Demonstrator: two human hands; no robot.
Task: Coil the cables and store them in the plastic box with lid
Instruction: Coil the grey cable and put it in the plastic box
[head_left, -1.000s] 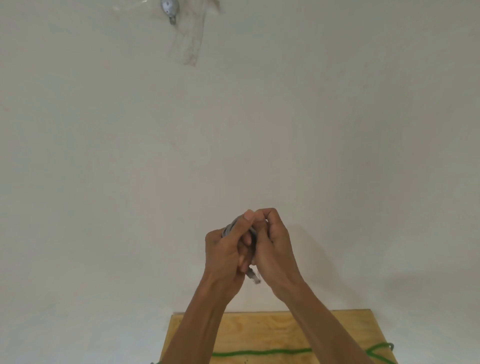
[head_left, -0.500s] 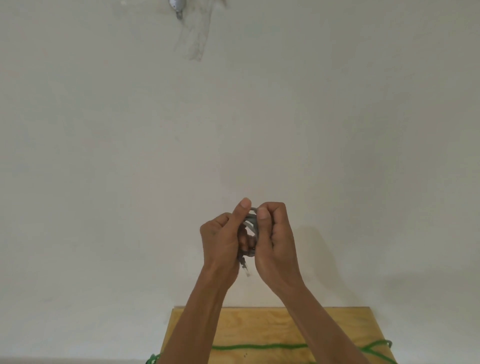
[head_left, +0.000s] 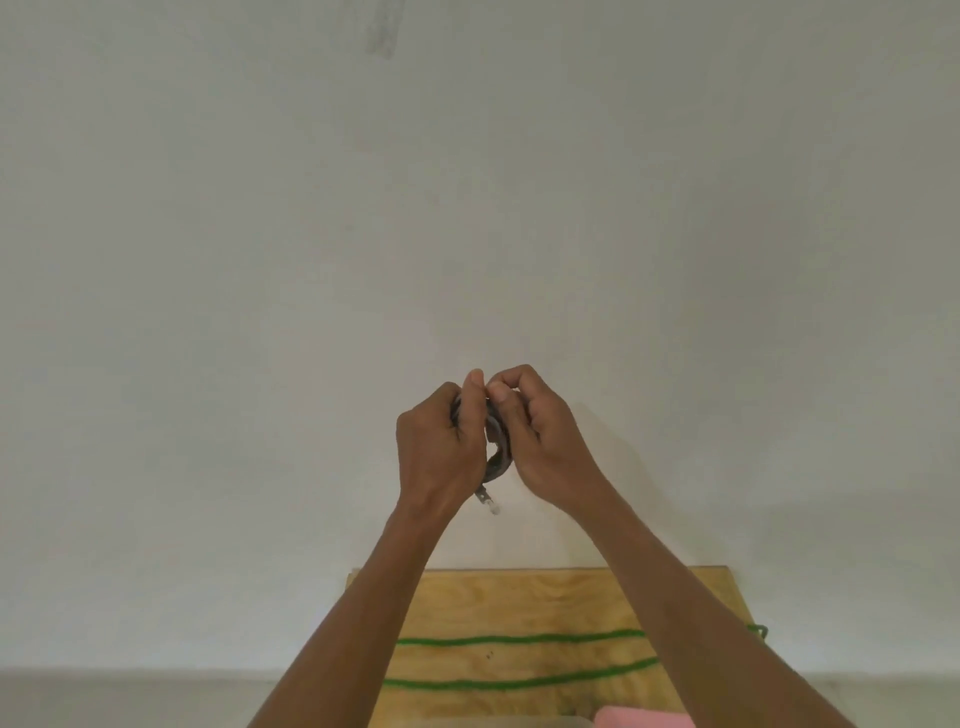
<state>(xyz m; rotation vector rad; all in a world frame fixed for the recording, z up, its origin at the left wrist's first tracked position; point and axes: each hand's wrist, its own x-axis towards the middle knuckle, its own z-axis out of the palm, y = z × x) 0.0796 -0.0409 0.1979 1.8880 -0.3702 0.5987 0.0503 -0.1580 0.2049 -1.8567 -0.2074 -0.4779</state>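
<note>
plywood board (head_left: 524, 603) lies nearest you at the bottom of the view, with a green cable (head_left: 519, 639) running across it in two lines, uncoiled as far as you can see; a pink thing (head_left: 644, 719) peeks in at the bottom edge and cannot be identified. the plastic box and its lid are not in view, so nothing shows as stored. above the board, both of your arms reach up in front of the pale wall (head_left: 260, 260). your left hand (head_left: 441, 447) and right hand (head_left: 545, 441) are pressed close together, thumbs almost touching at the top, and both have their fingers curled round a small grey cable (head_left: 497, 457) bundled into a tight coil between them. one end with a clear-tipped plug (head_left: 488, 503) hangs out just below the left palm. judging by that, the grey cable is nearly coiled and you look to be tucking or securing its last turn; it must then go into the box, the green cable has all its coiling left, and the lid must be closed. against the earlier frames, your hands have stayed locked on the bundle but sit a touch lower in the view, the coil looks tighter, and your head has tipped down, so the mark high on the wall has slid almost out of view and a second green line now shows on the board.
</note>
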